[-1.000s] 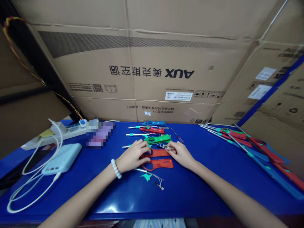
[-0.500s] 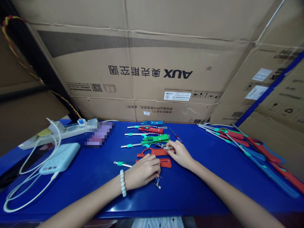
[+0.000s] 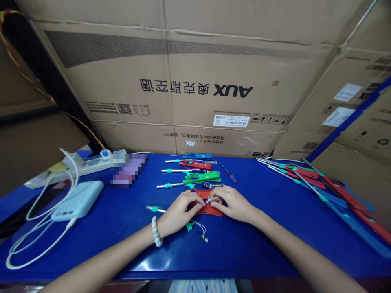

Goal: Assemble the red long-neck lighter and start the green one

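Note:
My right hand (image 3: 233, 202) pinches a small clear lighter tank (image 3: 214, 199) with a pale tip, held over the orange-red lighter casings. My left hand (image 3: 183, 208) has its thumb and fingertips closed at the left part of the nearer orange-red casing half (image 3: 212, 210); what they grip is hidden. Partly behind both hands lies the other orange-red casing half (image 3: 200, 192). A metal lighter tube (image 3: 152, 208) with green tape sticks out left of my left hand. Thin white wires and a small igniter piece (image 3: 202, 237) lie in front of the hands.
Beyond my hands are green (image 3: 203, 177), red (image 3: 195, 165) and blue (image 3: 198, 156) lighter parts with metal tubes. A screwdriver (image 3: 229, 173) lies to their right. Several long lighters (image 3: 332, 191) are piled far right. A power bank (image 3: 77, 200) with cables and a power strip (image 3: 94, 160) stand left.
My right hand has brought the clear tank from beside the green parts down over the nearer casing. My left hand has shifted slightly up, uncovering the wires and green tape. The view has shifted slightly.

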Demonstrator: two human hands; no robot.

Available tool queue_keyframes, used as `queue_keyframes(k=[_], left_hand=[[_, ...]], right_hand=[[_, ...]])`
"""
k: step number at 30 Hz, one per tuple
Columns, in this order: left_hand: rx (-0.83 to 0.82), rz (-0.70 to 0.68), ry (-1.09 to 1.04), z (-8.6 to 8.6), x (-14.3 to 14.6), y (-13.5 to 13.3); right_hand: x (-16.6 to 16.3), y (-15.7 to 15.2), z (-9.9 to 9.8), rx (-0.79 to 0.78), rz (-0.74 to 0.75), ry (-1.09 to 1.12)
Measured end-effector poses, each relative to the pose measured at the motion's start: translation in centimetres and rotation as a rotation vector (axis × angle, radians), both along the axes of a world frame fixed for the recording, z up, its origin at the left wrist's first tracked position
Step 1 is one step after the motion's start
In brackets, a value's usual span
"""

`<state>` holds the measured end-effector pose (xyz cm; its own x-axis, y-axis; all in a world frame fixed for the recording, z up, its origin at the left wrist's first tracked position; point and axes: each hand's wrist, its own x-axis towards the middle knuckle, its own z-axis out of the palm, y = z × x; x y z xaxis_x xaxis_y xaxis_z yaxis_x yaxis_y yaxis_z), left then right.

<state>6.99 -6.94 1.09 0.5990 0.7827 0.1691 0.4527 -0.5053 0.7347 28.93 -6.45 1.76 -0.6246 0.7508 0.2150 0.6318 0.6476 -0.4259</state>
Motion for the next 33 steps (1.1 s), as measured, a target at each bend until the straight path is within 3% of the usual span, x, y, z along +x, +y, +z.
queue_keyframes(k=[13, 33], left_hand=[[-0.019, 0.009, -0.039, -0.3, 0.4, -0.4], [0.071, 0.020, 0.031, -0.4, 0.3, -0.7]], right_hand=[[-0.3, -1.0, 0.7, 0.074, 0.079, -0.063], [-0.7, -1.3, -0.1, 0.136, 0.132, -0.109]])
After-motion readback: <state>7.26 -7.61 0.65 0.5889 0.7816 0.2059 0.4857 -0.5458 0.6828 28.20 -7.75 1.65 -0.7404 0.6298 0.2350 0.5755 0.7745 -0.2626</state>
